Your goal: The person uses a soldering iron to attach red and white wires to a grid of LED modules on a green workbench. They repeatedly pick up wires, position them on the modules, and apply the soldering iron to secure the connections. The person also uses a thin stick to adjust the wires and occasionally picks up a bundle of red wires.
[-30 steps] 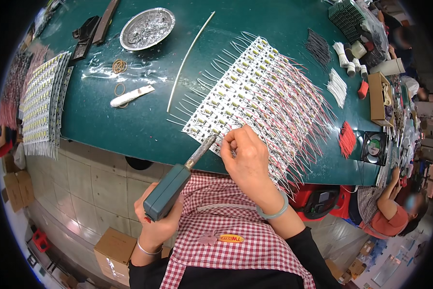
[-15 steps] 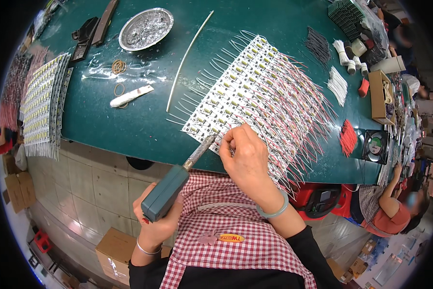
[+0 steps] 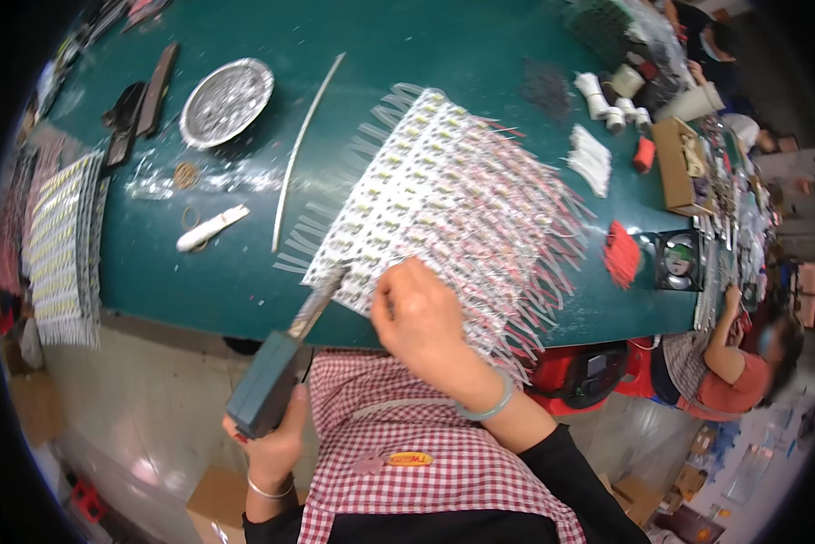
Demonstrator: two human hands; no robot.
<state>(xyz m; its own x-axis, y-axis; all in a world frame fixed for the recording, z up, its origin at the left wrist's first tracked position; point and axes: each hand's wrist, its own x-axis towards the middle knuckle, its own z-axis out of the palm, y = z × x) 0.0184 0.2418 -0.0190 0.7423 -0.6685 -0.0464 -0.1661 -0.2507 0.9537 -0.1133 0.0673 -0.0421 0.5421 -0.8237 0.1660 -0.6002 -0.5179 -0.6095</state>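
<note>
My left hand (image 3: 276, 444) is closed around the dark green handle of a soldering iron (image 3: 267, 385). Its metal tip reaches the near left corner of a white circuit board panel (image 3: 371, 213) lying on the green table. Rows of small yellowish parts cover the panel, with white wires sticking out on its left and red and white wires spread over its right. Just right of the iron's tip, my right hand (image 3: 418, 308) hovers low over the panel, fingers pinched together. Whatever is between those fingertips is hidden. The picture is blurred.
A metal bowl (image 3: 227, 103), a long pale strip (image 3: 308, 150) and a white wrapped piece (image 3: 213, 228) lie left of the panel. More wired panels (image 3: 63, 245) hang over the left edge. Red wires (image 3: 620, 254), white wires (image 3: 590, 160) and a cardboard box (image 3: 679, 166) sit right. A person (image 3: 729, 363) works there.
The whole view has shifted, so the table's things appear farther left and mostly lower. My left hand still grips the soldering iron; my right fingers stay pinched over the panel.
</note>
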